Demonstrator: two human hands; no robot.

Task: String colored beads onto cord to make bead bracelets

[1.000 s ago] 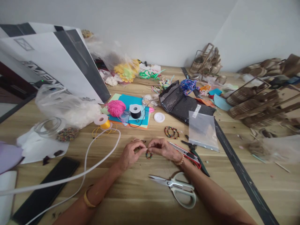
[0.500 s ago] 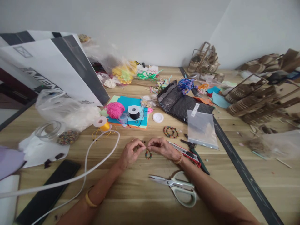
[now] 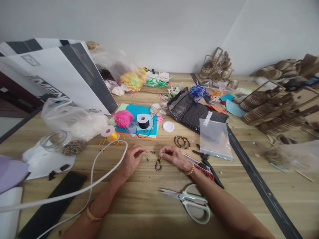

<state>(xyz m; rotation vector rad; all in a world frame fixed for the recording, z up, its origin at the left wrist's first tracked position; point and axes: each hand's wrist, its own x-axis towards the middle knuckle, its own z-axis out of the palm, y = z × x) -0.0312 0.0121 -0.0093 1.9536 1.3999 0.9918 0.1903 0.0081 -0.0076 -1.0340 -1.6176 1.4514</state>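
My left hand [image 3: 131, 160] and my right hand [image 3: 174, 156] rest on the wooden table [image 3: 139, 212], a short gap between them. Each hand pinches its thumb and forefinger on an end of a thin thread. From that thread a small loop of coloured beads [image 3: 158, 164] hangs onto the table, nearer the right hand. A few loose dark beads [image 3: 149, 153] lie between the fingertips. Both wrists wear a bangle.
Scissors [image 3: 190, 201] lie near my right forearm, a red box cutter [image 3: 199, 163] beside the wrist. Finished bead bracelets [image 3: 182, 141], a zip bag [image 3: 215, 138], black thread spool [image 3: 143, 120], pink yarn [image 3: 123, 118], yellow spool [image 3: 110, 132], bead jar [image 3: 62, 143], white cable [image 3: 99, 176] and phone [image 3: 51, 203] surround the hands.
The hands have drawn apart, the left moving left, stretching the thread; the bead loop now lies lower on the table. The view shifted slightly.
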